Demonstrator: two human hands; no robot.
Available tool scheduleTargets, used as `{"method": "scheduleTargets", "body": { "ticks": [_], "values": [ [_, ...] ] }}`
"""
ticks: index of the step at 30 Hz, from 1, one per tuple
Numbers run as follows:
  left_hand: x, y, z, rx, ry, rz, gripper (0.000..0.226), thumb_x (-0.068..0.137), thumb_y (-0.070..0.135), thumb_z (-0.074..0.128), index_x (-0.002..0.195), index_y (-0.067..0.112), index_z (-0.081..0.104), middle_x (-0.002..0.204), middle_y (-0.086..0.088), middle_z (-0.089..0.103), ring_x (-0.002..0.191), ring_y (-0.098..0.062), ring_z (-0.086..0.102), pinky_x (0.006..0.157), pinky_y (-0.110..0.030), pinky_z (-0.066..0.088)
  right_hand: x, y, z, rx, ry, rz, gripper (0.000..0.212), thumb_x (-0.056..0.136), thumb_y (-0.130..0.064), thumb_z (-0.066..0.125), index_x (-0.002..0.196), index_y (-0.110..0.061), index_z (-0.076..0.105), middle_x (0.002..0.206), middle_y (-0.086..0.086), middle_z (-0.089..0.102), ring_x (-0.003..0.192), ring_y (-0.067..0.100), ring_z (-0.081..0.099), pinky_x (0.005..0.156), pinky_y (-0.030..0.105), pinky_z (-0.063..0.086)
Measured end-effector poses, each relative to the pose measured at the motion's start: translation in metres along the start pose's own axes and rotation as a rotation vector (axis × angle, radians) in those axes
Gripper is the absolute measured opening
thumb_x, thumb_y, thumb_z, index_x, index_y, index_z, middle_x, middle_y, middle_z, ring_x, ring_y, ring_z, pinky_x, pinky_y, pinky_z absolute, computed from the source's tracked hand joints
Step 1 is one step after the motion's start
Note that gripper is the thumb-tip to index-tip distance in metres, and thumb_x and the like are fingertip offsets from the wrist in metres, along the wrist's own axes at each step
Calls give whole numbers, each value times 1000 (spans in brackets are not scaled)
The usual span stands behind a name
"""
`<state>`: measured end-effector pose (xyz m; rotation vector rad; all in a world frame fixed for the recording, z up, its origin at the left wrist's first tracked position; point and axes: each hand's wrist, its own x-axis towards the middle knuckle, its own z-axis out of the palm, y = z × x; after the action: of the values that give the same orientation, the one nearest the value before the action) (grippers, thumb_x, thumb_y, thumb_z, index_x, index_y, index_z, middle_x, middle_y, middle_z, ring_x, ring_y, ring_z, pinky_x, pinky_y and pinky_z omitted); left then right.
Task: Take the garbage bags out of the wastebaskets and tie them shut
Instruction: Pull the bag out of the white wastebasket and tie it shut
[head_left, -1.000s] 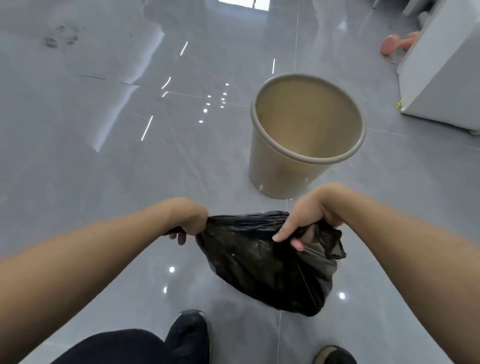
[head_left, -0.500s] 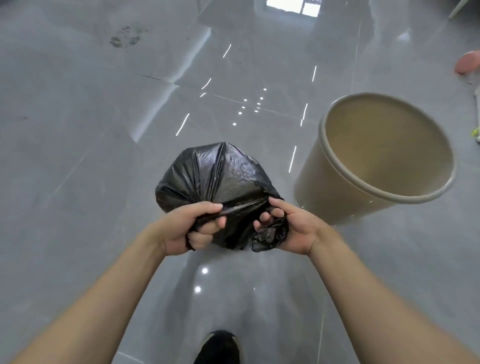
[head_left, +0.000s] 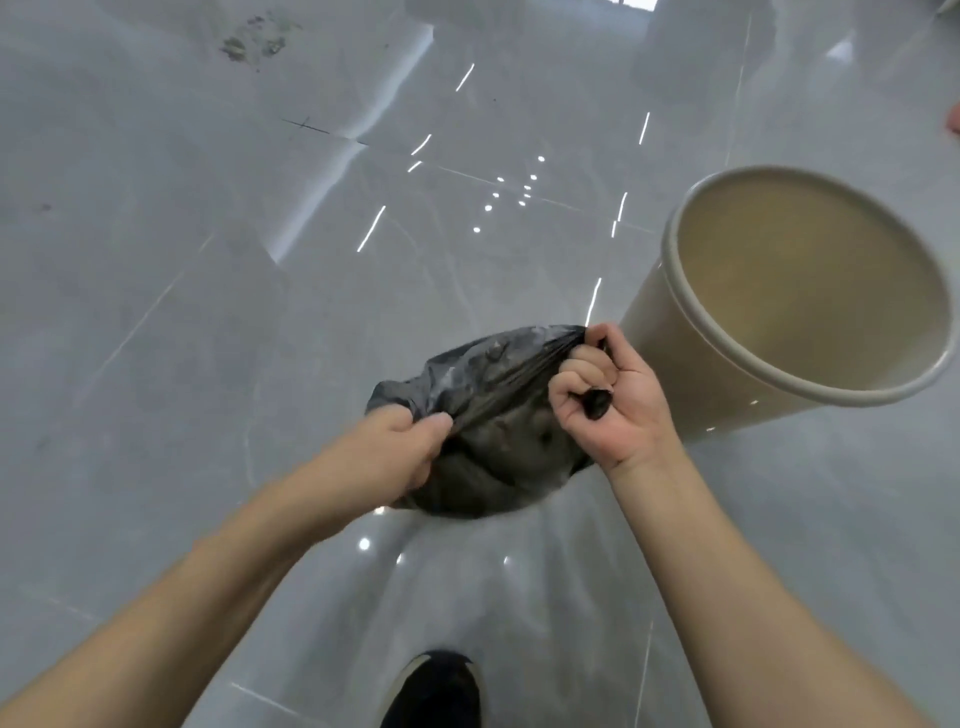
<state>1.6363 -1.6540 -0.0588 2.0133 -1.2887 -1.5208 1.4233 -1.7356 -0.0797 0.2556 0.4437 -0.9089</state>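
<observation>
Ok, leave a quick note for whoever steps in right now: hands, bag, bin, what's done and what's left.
Left hand grips one side of the black garbage bag; right hand is fisted round a twisted end of it.
The bag is held above the grey floor, out of the beige wastebasket, which stands empty at right.
Done: bag removed.
Left: no finished knot shows; tie it shut.

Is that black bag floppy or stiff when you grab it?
Probably floppy: the black bag wrinkles and stretches between the left hand and right hand. It seems light, being held above the floor. Its shiny film may be slippery.
</observation>
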Motion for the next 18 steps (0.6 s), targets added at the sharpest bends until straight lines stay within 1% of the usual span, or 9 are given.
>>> {"method": "scheduleTargets", "body": {
  "ticks": [1, 4, 7, 9, 10, 12, 14, 16, 18],
  "values": [
    [-5, 3, -4, 95, 21, 30, 50, 95, 41, 46, 51, 19, 48, 48, 5, 48, 43, -10, 44, 43, -21, 34, -2, 1, -1, -6, 13, -14, 38, 100, -38, 42, 76, -14, 58, 43, -6, 30, 39, 4, 20, 45, 17, 24],
    [-13, 1, 9, 689, 118, 146, 50, 100, 43, 35, 60, 16, 40, 57, 1, 44, 57, -21, 48, 54, -32, 30, -6, 13, -6, -24, 63, -24, 33, 100, -36, 43, 86, -15, 63, 46, -8, 35, 35, 4, 30, 42, 16, 22],
    [-17, -6, 36, 946, 86, 284, 50, 101, 45, 28, 60, 18, 33, 59, 1, 40, 66, -29, 54, 56, -32, 31, -6, 19, -12, -59, 111, -58, 30, 100, -35, 43, 89, -16, 64, 57, -9, 53, 35, 3, 32, 37, 15, 19],
    [-23, -8, 42, 1108, 77, 482, 45, 99, 34, 35, 59, 15, 29, 58, -1, 39, 57, -32, 50, 48, -29, 26, -7, 19, -15, -87, 123, -78, 27, 100, -33, 43, 89, -16, 62, 77, -5, 69, 32, 2, 32, 35, 14, 17],
    [-25, -6, 43, 1171, 47, 605, 41, 95, 25, 40, 58, 13, 26, 56, -1, 33, 48, -28, 40, 45, -27, 21, -6, 19, -15, -109, 130, -88, 27, 100, -32, 43, 88, -16, 61, 88, -1, 72, 31, 2, 32, 35, 13, 16],
    [-36, 8, 40, 1217, -49, 706, 37, 86, 18, 45, 56, 11, 24, 52, 0, 23, 42, -22, 21, 44, -24, 15, -5, 20, -16, -184, 149, -99, 26, 101, -29, 42, 87, -16, 60, 104, 6, 72, 30, 2, 32, 34, 13, 16],
    [-43, 19, 36, 1285, -92, 751, 37, 82, 20, 48, 54, 10, 26, 50, 1, 19, 41, -19, 16, 43, -23, 12, -5, 24, -19, -252, 177, -104, 22, 100, -25, 42, 88, -16, 59, 110, 8, 71, 31, 2, 34, 33, 13, 17],
    [-51, 34, 30, 1344, -20, 753, 37, 77, 24, 55, 51, 13, 30, 48, 0, 13, 38, -18, 12, 41, -22, 6, -5, 26, -24, -270, 199, -131, 18, 100, -21, 42, 92, -17, 57, 111, 8, 70, 33, 3, 35, 33, 14, 18],
    [-52, 36, 30, 1353, 2, 715, 35, 85, 25, 48, 56, 17, 30, 50, 1, 20, 39, -16, 15, 41, -26, 8, -4, 26, -28, -273, 210, -162, 15, 100, -19, 42, 96, -19, 57, 111, 7, 70, 34, 4, 38, 32, 14, 20]
  ]
}}
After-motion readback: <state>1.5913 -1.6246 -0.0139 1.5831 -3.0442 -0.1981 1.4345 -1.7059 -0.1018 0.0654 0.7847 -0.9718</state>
